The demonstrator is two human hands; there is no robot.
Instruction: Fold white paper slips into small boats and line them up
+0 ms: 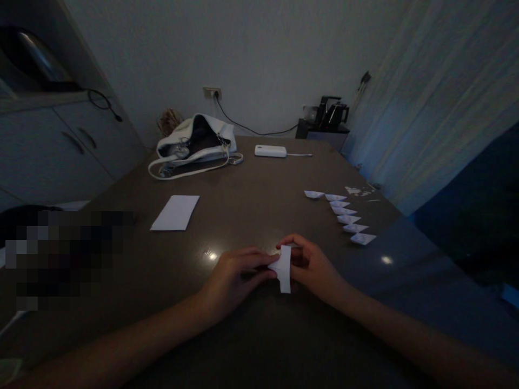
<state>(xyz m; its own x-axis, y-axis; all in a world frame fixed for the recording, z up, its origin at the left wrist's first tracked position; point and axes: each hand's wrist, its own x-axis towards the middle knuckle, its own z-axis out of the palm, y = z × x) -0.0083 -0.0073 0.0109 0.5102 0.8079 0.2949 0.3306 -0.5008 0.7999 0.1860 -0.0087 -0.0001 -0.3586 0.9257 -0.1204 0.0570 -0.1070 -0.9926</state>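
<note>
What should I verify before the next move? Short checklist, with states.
1. Left hand gripping folded paper: ok, pinched at its left end.
2. Right hand supporting it: ok, fingers at its right side.
3. Creases aligned: cannot tell, too small and dim.
4. Boat-shaped paper pieces apart from hands: ok.
5. Paper scraps removed: not ok, lying beyond those pieces.

Folded paper (285, 270): thin, white, matt and smooth.
Paper boats (348, 220): matt white paper, creased.
Paper sheet (175, 213): white, smooth, dull-surfaced.
Tabletop (251, 205): brown, smooth and glossy, mirroring bright spots of light.
Handbag (172, 142): white, leather-like, with shiny metal rings (235, 159).
Power bank (270, 151): smooth white plastic.
Kettle (42, 56): polished metal side, softly gleaming.
Curtain (385, 113): pale cloth in soft folds.
Wall (259, 65): matt, slightly rough.
</note>
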